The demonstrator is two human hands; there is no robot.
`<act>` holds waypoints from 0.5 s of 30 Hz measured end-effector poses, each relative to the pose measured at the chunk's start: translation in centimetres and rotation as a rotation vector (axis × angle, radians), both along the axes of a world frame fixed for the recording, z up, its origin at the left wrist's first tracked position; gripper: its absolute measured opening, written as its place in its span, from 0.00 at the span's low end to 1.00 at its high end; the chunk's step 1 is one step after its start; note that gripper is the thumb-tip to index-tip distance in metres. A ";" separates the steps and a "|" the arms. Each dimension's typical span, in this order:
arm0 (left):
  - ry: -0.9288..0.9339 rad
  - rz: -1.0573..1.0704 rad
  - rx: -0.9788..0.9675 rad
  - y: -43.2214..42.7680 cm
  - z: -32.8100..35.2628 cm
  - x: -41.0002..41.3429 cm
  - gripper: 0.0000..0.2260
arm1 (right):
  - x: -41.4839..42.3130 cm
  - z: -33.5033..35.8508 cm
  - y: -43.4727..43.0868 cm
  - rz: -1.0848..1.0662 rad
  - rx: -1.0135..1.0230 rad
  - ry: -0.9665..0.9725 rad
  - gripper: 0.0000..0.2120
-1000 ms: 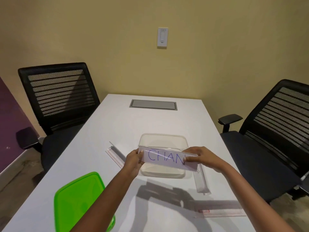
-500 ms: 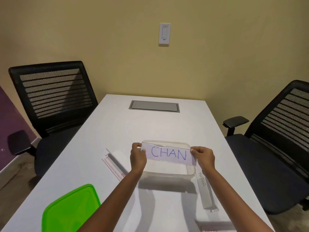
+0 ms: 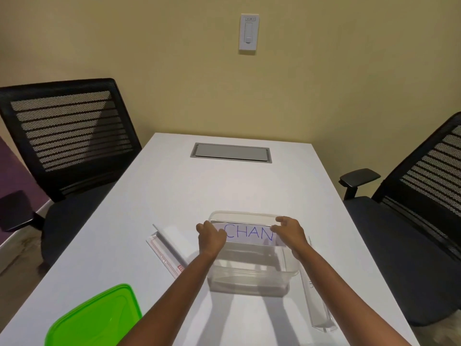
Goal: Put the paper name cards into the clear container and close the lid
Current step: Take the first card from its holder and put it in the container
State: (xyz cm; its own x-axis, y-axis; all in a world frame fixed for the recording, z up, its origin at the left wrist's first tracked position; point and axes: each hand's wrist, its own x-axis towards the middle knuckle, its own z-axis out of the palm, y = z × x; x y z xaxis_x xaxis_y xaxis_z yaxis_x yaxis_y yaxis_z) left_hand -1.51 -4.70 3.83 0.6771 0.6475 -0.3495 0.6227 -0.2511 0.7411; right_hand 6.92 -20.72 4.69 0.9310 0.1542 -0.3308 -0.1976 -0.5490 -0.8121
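Both hands pinch one card [image 3: 249,233]: left hand [image 3: 211,238] grips its left end, right hand [image 3: 289,233] its right end, thumbs & fingers pressed on the paper. Card is white w/ "CHAN" in blue marker, held long side level, over the far half of the container [image 3: 252,275] and inside its rim line; whether it touches the walls cannot be told. Container is clear, rectangular, open-topped, on the white counter [image 3: 174,196], directly below the hands. Green lid [image 3: 94,318] lies flat on the counter at near left, well apart from the container, partly cut off by the frame edge. Clear card holder [image 3: 169,250] lies just left of the container, angled, w/ a red label at its near end. Second clear holder [image 3: 316,303] lies just right of the container, running toward the near edge; some writing on it is too small to read. Grey hatch [image 3: 230,153] is set in the counter's far end. Black mesh chairs stand at left [image 3: 67,136] & right [image 3: 419,196]. Wall switch [image 3: 248,32] above.
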 end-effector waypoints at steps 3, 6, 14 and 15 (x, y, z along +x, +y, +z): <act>-0.020 -0.002 0.033 -0.5 -0.3 0.4 0.20 | 0.0 -0.7 0.5 0.019 -0.005 0.023 0.22; -0.029 -0.022 0.073 -1.2 -0.7 0.7 0.26 | -0.1 -1.4 0.8 0.034 -0.030 0.012 0.22; 0.039 -0.104 0.067 -2.2 -2.7 1.3 0.30 | -0.2 -3.2 1.1 0.063 -0.110 -0.045 0.19; 0.050 -0.110 0.063 -2.2 -2.9 1.4 0.30 | -0.2 -3.4 1.2 0.066 -0.116 -0.048 0.19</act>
State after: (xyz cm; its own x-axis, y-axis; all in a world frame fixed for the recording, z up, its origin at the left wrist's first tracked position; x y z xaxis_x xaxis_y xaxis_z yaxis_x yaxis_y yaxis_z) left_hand -0.10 -6.90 0.94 0.7282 0.5916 -0.3460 0.6246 -0.3649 0.6905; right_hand 6.74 -19.56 1.25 0.9353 0.1786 -0.3056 -0.1210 -0.6501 -0.7501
